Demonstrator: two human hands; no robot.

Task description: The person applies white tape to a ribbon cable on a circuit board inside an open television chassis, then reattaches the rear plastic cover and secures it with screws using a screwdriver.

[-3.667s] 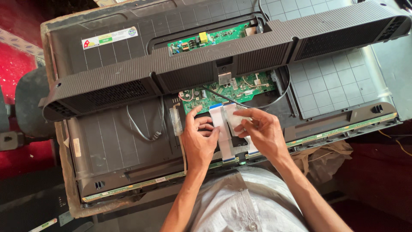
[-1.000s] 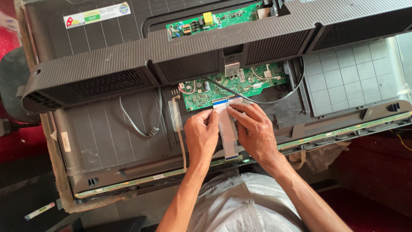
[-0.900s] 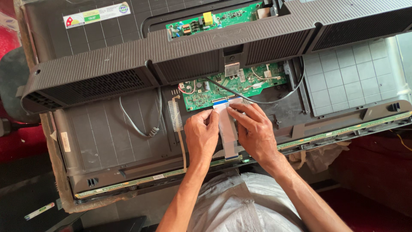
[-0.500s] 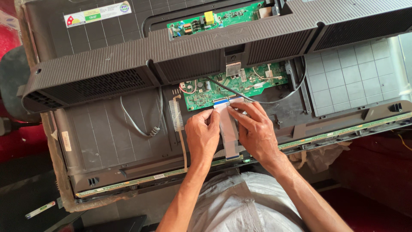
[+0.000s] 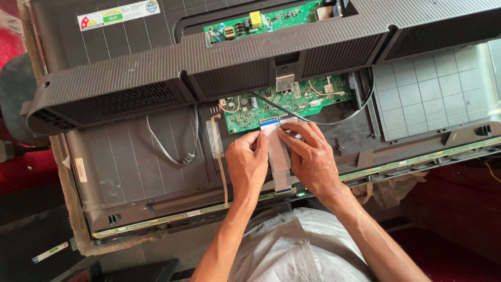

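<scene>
An opened flat television lies face down, its grey metal back panel (image 5: 130, 172) exposed. A green circuit board (image 5: 292, 102) sits at its middle. A flat white ribbon cable (image 5: 279, 156) runs from the board's lower edge down to the strip board along the near edge (image 5: 407, 162). My left hand (image 5: 246, 164) pinches the left side of the ribbon's top end, and my right hand (image 5: 309, 156) presses the right side, fingertips at the blue-edged connector on the board. The loosened black plastic rear cover (image 5: 156, 78) lies across the set above the board.
A second green board (image 5: 261, 21) with a yellow part shows through the cover's opening. A grey wire loop (image 5: 172, 146) and a second narrow ribbon (image 5: 215, 141) lie left of my hands. A black cable (image 5: 360, 112) curves right of the board. Red cloth (image 5: 459, 209) lies at right.
Since the oldest frame the view has shifted slightly. Both hands stay on the ribbon's top end, with the fingertips pushed a little closer to the board's connector.
</scene>
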